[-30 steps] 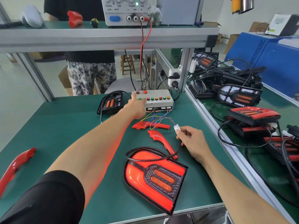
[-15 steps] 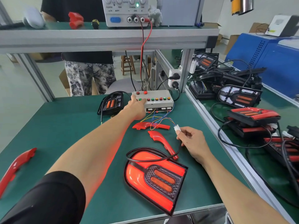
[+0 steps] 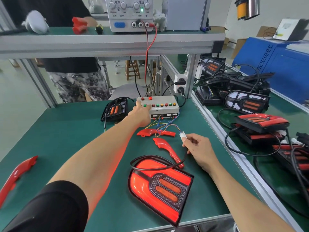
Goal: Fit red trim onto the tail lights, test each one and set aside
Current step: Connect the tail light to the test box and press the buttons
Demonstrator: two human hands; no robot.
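Note:
A tail light (image 3: 160, 188) lies near the front edge of the green bench and glows red. Its black cable loops up to a white connector (image 3: 182, 135), which my right hand (image 3: 198, 150) pinches. My left hand (image 3: 142, 114) reaches out to the grey test box (image 3: 164, 107) and presses at its left end, near a green button. Two loose red trim pieces lie between the box and the light, one (image 3: 155, 132) under the coloured wires, one (image 3: 168, 151) beside the cable. A third red trim (image 3: 18, 173) lies at the far left.
An unlit tail light (image 3: 115, 110) lies left of the test box. A power supply (image 3: 132, 13) stands on the shelf above, its leads running down to the box. Several tail lights (image 3: 260, 122) with cables are piled on the bench at right. A person stands behind the bench.
Hardly anything has moved. My left hand stays at the test box and my right hand keeps hold of the connector. The tail light glows as before.

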